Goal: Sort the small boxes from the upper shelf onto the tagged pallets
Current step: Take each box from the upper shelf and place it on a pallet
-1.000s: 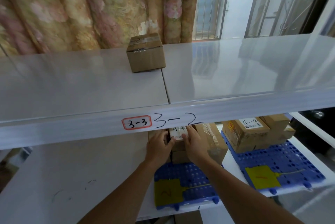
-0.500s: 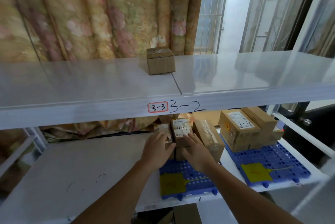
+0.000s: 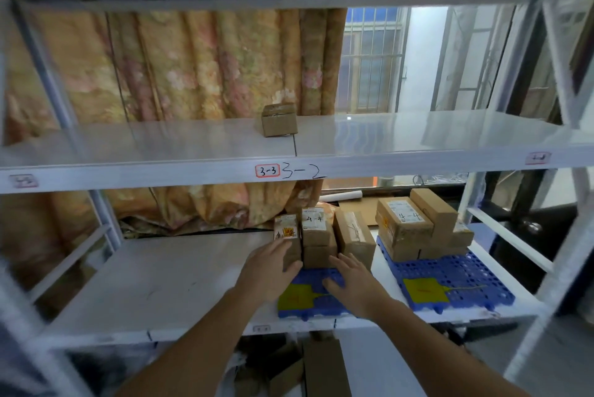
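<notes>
Reaching over the lower shelf (image 3: 160,284), the left hand (image 3: 266,271) is seen with fingers nearly straight, laid against the leftmost small box (image 3: 287,232) of a cluster; the right hand (image 3: 348,281) is spread flat, fingers relaxed, over the blue pallet (image 3: 316,308) just short of the boxes, gripping nothing; whether it touches the pallet cannot be told; a yellow tag (image 3: 294,297) lies between the wrists; one cardboard box (image 3: 279,120) is left on the upper shelf (image 3: 418,136), well above both hands; a second blue pallet (image 3: 459,281) stands right of the right hand
</notes>
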The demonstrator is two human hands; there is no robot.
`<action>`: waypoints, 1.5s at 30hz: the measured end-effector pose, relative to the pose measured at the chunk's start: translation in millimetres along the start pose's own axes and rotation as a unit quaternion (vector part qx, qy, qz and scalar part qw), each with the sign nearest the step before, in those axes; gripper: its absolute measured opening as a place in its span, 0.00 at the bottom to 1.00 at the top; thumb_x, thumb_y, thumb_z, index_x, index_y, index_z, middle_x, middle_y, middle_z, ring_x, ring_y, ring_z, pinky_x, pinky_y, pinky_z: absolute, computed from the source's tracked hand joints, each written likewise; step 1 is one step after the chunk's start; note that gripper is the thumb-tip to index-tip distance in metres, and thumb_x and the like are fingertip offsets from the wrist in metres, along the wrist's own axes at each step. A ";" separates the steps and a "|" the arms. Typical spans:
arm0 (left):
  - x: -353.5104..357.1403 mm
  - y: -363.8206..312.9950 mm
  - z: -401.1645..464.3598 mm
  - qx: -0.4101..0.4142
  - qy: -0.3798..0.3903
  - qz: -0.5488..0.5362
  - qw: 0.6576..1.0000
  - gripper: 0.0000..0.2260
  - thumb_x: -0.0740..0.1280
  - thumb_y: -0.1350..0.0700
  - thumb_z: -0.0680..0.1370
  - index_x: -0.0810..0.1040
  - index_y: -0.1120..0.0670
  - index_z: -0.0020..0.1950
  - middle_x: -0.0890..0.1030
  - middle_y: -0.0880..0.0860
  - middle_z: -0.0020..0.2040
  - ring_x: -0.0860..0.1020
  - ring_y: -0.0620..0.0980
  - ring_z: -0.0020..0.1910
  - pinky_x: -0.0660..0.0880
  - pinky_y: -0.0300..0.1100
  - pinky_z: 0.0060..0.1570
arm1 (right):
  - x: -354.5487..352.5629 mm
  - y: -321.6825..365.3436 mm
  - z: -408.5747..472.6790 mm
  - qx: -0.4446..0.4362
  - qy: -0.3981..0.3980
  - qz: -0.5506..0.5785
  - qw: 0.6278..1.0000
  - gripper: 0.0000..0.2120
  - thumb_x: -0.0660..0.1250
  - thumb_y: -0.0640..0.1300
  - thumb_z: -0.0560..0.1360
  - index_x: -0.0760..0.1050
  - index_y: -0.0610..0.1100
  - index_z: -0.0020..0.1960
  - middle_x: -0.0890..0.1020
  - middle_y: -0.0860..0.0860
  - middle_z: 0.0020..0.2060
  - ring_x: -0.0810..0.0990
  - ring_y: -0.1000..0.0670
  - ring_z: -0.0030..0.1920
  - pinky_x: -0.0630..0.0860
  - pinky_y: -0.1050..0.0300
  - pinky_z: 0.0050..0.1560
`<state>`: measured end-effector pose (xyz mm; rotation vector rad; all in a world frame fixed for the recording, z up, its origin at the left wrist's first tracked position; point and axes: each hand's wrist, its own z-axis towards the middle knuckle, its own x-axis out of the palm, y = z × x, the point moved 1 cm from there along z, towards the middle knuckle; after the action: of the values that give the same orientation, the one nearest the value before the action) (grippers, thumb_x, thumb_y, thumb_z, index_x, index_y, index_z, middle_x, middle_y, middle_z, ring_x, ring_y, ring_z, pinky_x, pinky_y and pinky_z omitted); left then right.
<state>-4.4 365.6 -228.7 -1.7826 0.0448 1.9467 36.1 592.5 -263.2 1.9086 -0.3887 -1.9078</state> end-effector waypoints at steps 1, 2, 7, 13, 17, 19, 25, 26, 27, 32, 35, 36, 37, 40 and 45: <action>-3.3 -6.4 -9.5 0.004 -0.005 0.001 1.000 0.30 0.56 0.36 0.84 0.61 0.48 0.83 0.59 0.48 0.83 0.58 0.49 0.81 0.55 0.47 0.79 | -2.4 1.4 -8.8 0.000 0.002 0.000 1.000 0.33 0.59 0.62 0.82 0.57 0.50 0.83 0.57 0.50 0.83 0.48 0.46 0.83 0.51 0.49 0.80; -7.2 -12.1 -17.2 0.005 -0.008 0.001 1.000 0.30 0.56 0.36 0.84 0.62 0.48 0.82 0.60 0.48 0.83 0.58 0.49 0.81 0.55 0.46 0.79 | -5.1 3.2 -15.5 -0.005 0.002 -0.001 1.000 0.33 0.59 0.62 0.82 0.57 0.50 0.83 0.57 0.50 0.82 0.48 0.46 0.83 0.51 0.49 0.80; -36.4 -32.3 -40.1 0.017 -0.050 -0.005 0.999 0.29 0.56 0.37 0.84 0.62 0.48 0.82 0.61 0.48 0.82 0.60 0.50 0.80 0.56 0.46 0.78 | -35.1 29.2 -31.7 -0.044 -0.026 -0.012 0.999 0.32 0.59 0.62 0.82 0.60 0.50 0.82 0.62 0.49 0.81 0.54 0.45 0.82 0.56 0.49 0.80; -80.5 -35.9 -37.1 0.067 -0.152 -0.035 0.985 0.24 0.60 0.38 0.83 0.74 0.48 0.75 0.76 0.45 0.72 0.73 0.46 0.71 0.69 0.45 0.70 | -80.4 91.0 -38.6 -0.146 -0.121 -0.004 0.982 0.23 0.60 0.54 0.84 0.68 0.51 0.77 0.72 0.52 0.75 0.66 0.49 0.76 0.65 0.53 0.71; -122.4 -36.6 -32.7 0.105 -0.238 -0.048 0.964 0.20 0.63 0.43 0.84 0.78 0.51 0.71 0.80 0.48 0.69 0.76 0.47 0.67 0.71 0.42 0.67 | -104.5 121.4 -22.2 -0.210 -0.209 0.015 0.955 0.21 0.60 0.53 0.83 0.71 0.50 0.75 0.75 0.52 0.71 0.70 0.51 0.73 0.68 0.53 0.72; -144.8 -35.7 -29.3 0.125 -0.286 -0.058 0.948 0.21 0.60 0.43 0.83 0.80 0.52 0.68 0.82 0.50 0.66 0.77 0.48 0.66 0.74 0.47 0.68 | -119.6 135.3 -10.5 -0.220 -0.245 0.010 0.944 0.22 0.61 0.52 0.84 0.70 0.48 0.76 0.73 0.50 0.74 0.66 0.51 0.77 0.61 0.56 0.76; -196.6 -21.4 3.1 0.104 -0.274 -0.032 0.955 0.21 0.60 0.44 0.85 0.74 0.50 0.75 0.75 0.49 0.74 0.71 0.49 0.73 0.65 0.47 0.75 | -160.1 171.7 31.3 -0.206 -0.264 -0.027 0.942 0.25 0.56 0.57 0.85 0.64 0.50 0.80 0.67 0.52 0.79 0.57 0.52 0.81 0.59 0.52 0.78; -201.6 -18.1 10.5 0.103 -0.267 -0.027 0.958 0.21 0.60 0.44 0.85 0.73 0.50 0.76 0.74 0.48 0.75 0.70 0.48 0.74 0.64 0.47 0.75 | -165.0 175.4 38.6 -0.192 -0.251 -0.032 0.948 0.27 0.55 0.59 0.84 0.62 0.51 0.81 0.65 0.53 0.79 0.56 0.52 0.81 0.58 0.51 0.79; -205.0 -14.7 17.9 0.100 -0.261 -0.024 0.960 0.22 0.59 0.43 0.85 0.72 0.50 0.77 0.73 0.48 0.76 0.69 0.48 0.75 0.63 0.47 0.76 | -169.3 178.6 45.6 -0.179 -0.238 -0.036 0.954 0.28 0.53 0.61 0.84 0.60 0.52 0.82 0.64 0.53 0.80 0.55 0.52 0.82 0.57 0.51 0.79; -212.2 -3.6 51.9 0.086 -0.212 0.008 0.974 0.25 0.56 0.40 0.85 0.68 0.49 0.79 0.69 0.47 0.79 0.65 0.47 0.77 0.60 0.45 0.76 | -182.1 182.6 79.6 -0.124 -0.179 -0.074 0.973 0.32 0.50 0.66 0.83 0.58 0.52 0.82 0.61 0.53 0.81 0.53 0.50 0.82 0.55 0.48 0.79; -212.2 -1.1 70.0 0.074 -0.158 0.016 0.984 0.26 0.55 0.38 0.85 0.65 0.48 0.81 0.66 0.47 0.80 0.63 0.47 0.79 0.58 0.46 0.77 | -189.2 176.0 101.8 -0.106 -0.159 -0.091 0.977 0.34 0.48 0.70 0.81 0.59 0.54 0.82 0.63 0.53 0.80 0.58 0.48 0.81 0.60 0.46 0.78; -212.3 0.2 76.8 0.069 -0.139 0.019 0.988 0.27 0.54 0.37 0.85 0.64 0.48 0.81 0.65 0.47 0.81 0.62 0.48 0.79 0.58 0.47 0.77 | -192.0 174.8 107.6 -0.100 -0.153 -0.094 0.979 0.34 0.49 0.69 0.81 0.59 0.54 0.82 0.63 0.52 0.81 0.58 0.47 0.81 0.60 0.45 0.78; -213.0 1.5 83.9 0.064 -0.125 0.023 0.990 0.28 0.54 0.37 0.84 0.64 0.48 0.81 0.64 0.48 0.81 0.62 0.49 0.79 0.58 0.48 0.77 | -194.5 174.0 113.0 -0.093 -0.148 -0.095 0.980 0.33 0.49 0.69 0.82 0.59 0.54 0.82 0.62 0.51 0.81 0.58 0.47 0.81 0.59 0.45 0.78; -214.6 6.8 106.8 0.044 -0.103 0.031 0.993 0.29 0.53 0.35 0.84 0.64 0.49 0.81 0.65 0.48 0.81 0.63 0.51 0.79 0.60 0.49 0.76 | -199.7 169.8 128.4 -0.075 -0.136 -0.075 0.985 0.31 0.51 0.67 0.82 0.58 0.56 0.82 0.60 0.48 0.82 0.57 0.46 0.81 0.59 0.45 0.77; -218.6 7.3 146.0 -0.009 -0.099 0.030 0.995 0.30 0.49 0.28 0.76 0.75 0.42 0.68 0.80 0.48 0.64 0.77 0.54 0.61 0.75 0.54 0.59 | -207.6 163.2 160.7 -0.054 -0.117 -0.045 0.991 0.33 0.51 0.67 0.82 0.58 0.53 0.82 0.65 0.48 0.80 0.64 0.44 0.78 0.63 0.45 0.75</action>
<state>-137.8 337.2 -3.8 -1.6077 0.0151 2.1634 -113.9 533.1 0.4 1.6642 -0.2644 -2.1740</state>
